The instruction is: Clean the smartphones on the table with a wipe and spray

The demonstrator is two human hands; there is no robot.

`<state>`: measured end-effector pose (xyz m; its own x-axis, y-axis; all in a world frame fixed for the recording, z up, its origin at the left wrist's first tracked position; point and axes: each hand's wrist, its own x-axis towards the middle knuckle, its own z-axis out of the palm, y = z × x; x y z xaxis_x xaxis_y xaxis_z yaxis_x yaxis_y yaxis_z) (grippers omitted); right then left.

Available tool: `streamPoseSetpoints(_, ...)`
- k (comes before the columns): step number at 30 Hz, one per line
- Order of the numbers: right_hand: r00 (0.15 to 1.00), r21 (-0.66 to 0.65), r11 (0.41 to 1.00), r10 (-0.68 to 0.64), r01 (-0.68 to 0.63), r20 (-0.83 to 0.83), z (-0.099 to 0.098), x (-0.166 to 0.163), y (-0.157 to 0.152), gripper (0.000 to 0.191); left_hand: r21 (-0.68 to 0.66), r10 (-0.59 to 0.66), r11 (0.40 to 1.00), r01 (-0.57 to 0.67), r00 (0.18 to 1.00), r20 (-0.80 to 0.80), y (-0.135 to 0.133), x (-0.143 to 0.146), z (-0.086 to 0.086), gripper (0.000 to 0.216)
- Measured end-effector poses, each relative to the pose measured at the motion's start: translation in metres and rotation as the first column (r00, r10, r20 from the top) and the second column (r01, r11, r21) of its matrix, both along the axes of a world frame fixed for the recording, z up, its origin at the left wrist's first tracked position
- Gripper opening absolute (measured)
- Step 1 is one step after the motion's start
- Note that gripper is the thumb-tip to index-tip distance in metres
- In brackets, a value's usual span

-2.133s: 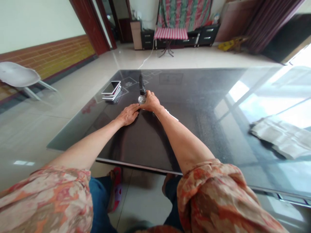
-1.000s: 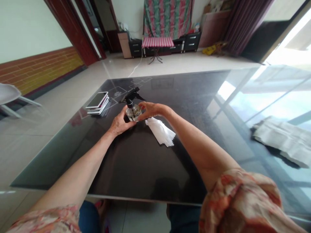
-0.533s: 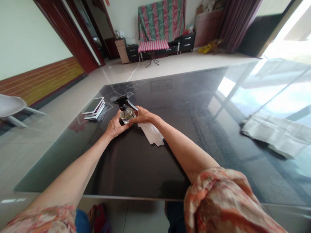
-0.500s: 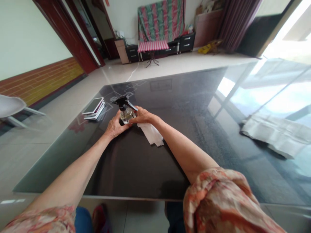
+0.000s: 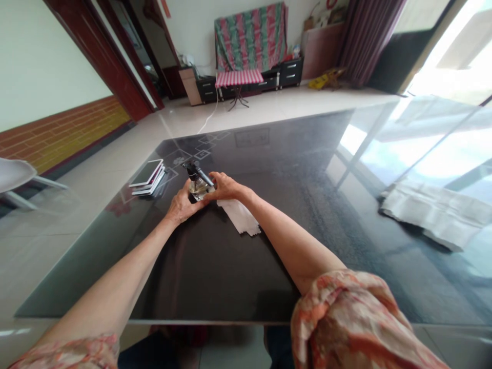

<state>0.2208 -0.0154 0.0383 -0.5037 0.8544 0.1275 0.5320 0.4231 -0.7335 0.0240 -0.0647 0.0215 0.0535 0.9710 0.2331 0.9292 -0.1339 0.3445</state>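
A clear spray bottle [image 5: 197, 188] with a black trigger head stands on the dark glossy table [image 5: 215, 277], left of the middle. My left hand [image 5: 183, 205] curves round its near left side. From the right, my right hand [image 5: 226, 186] has its fingers on the bottle, close under the trigger. Both hands hold it between them, and part of the bottle's lower body is hidden by the fingers. A white cloth with a jagged edge [image 5: 240, 218] lies flat beneath and beside my right hand; I cannot tell whether the hand touches it.
A small stack of white-edged tablets [image 5: 148, 177] lies to the left, by the table's edge. On the right rests a folded whitish cloth [image 5: 436, 210]. A white chair [image 5: 17, 174] stands beyond the left side, and a small striped table [image 5: 239, 78] stands farther off.
The bottle's spray head has turned a little and looks slightly lower in view. My hands stay around the bottle. The camera view has shifted slightly.
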Motion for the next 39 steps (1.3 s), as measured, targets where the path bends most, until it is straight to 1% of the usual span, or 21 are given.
streamPoseSetpoints(2, 0.999, -0.070, 0.997, 0.011, -0.014, -0.046, 0.000, 0.003, 0.000, 0.078, 0.001, -0.010, 1.000, 0.010, 1.000, 0.019, 0.000, 0.000, 0.000, 0.076)
streamPoseSetpoints(5, 0.995, -0.122, 0.990, 0.065, -0.075, -0.080, 0.003, 0.007, 0.000, 0.066, 0.008, -0.018, 1.000, 0.018, 0.996, 0.084, 0.002, -0.003, -0.002, 0.084)
streamPoseSetpoints(8, 0.992, -0.151, 0.983, 0.092, -0.104, -0.083, 0.002, 0.007, 0.006, 0.059, 0.024, -0.032, 0.999, 0.028, 0.978, 0.204, 0.003, -0.010, -0.005, 0.087)
streamPoseSetpoints(9, 0.991, -0.175, 0.979, 0.088, -0.104, -0.097, 0.001, 0.007, 0.008, 0.061, 0.025, -0.046, 0.999, 0.041, 0.970, 0.240, 0.003, -0.012, -0.006, 0.087)
streamPoseSetpoints(12, 0.978, -0.232, 0.965, 0.078, -0.123, -0.192, -0.004, 0.007, 0.014, 0.075, 0.025, -0.098, 0.995, 0.095, 0.948, 0.302, 0.003, -0.018, -0.008, 0.087)
streamPoseSetpoints(14, 0.966, -0.225, 0.963, 0.095, -0.150, -0.239, -0.007, 0.006, 0.014, 0.081, 0.020, -0.116, 0.993, 0.116, 0.942, 0.316, 0.004, -0.019, -0.008, 0.088)
streamPoseSetpoints(16, 0.965, -0.193, 0.967, 0.122, -0.169, -0.231, -0.006, 0.005, 0.012, 0.081, 0.017, -0.133, 0.991, 0.135, 0.934, 0.332, 0.006, -0.019, -0.008, 0.086)
streamPoseSetpoints(19, 0.975, -0.145, 0.979, 0.117, -0.145, -0.186, -0.003, 0.004, 0.008, 0.077, 0.012, -0.160, 0.986, 0.168, 0.914, 0.372, 0.014, -0.013, -0.007, 0.078)
streamPoseSetpoints(21, 0.978, -0.155, 0.979, 0.103, -0.132, -0.181, 0.000, 0.005, 0.006, 0.070, 0.006, -0.159, 0.985, 0.170, 0.908, 0.389, 0.020, -0.007, -0.007, 0.075)
streamPoseSetpoints(23, 0.978, -0.173, 0.978, 0.079, -0.113, -0.191, 0.003, 0.005, 0.004, 0.069, 0.004, -0.126, 0.991, 0.134, 0.918, 0.377, 0.024, 0.000, -0.007, 0.074)
streamPoseSetpoints(26, 0.979, -0.115, 0.989, 0.068, -0.092, -0.194, 0.003, 0.000, 0.000, 0.082, 0.051, -0.007, 0.999, -0.010, 0.951, 0.309, 0.024, 0.009, -0.008, 0.082)
streamPoseSetpoints(28, 0.982, -0.048, 0.997, 0.047, -0.057, -0.185, 0.001, -0.007, -0.002, 0.087, 0.116, 0.009, 0.992, -0.041, 0.964, 0.266, 0.021, 0.014, -0.010, 0.092)
streamPoseSetpoints(30, 0.985, -0.015, 1.000, -0.024, 0.022, -0.171, 0.000, -0.015, -0.005, 0.085, 0.165, -0.023, 0.986, -0.021, 0.965, 0.261, 0.018, 0.016, -0.012, 0.099)
streamPoseSetpoints(32, 0.990, -0.028, 0.997, -0.074, 0.071, -0.121, 0.001, -0.019, -0.006, 0.082, 0.166, -0.035, 0.986, -0.011, 0.962, 0.272, 0.017, 0.017, -0.012, 0.101)
streamPoseSetpoints(33, 0.993, -0.043, 0.997, -0.072, 0.068, -0.091, 0.003, -0.018, -0.006, 0.084, 0.153, -0.019, 0.988, -0.021, 0.966, 0.258, 0.017, 0.017, -0.012, 0.103)
streamPoseSetpoints(36, 0.999, -0.099, 0.994, -0.046, 0.047, 0.012, 0.013, -0.003, -0.004, 0.087, 0.121, 0.097, 0.984, -0.129, 0.966, 0.238, 0.018, 0.017, -0.009, 0.108)
streamPoseSetpoints(37, 0.998, -0.119, 0.992, -0.032, 0.039, 0.056, 0.017, 0.006, -0.003, 0.082, 0.108, 0.150, 0.978, -0.180, 0.960, 0.237, 0.019, 0.016, -0.008, 0.109)
streamPoseSetpoints(39, 0.984, -0.185, 0.983, 0.039, -0.006, 0.174, 0.027, 0.025, -0.003, 0.065, 0.084, 0.218, 0.967, -0.242, 0.950, 0.223, 0.021, 0.014, -0.008, 0.110)
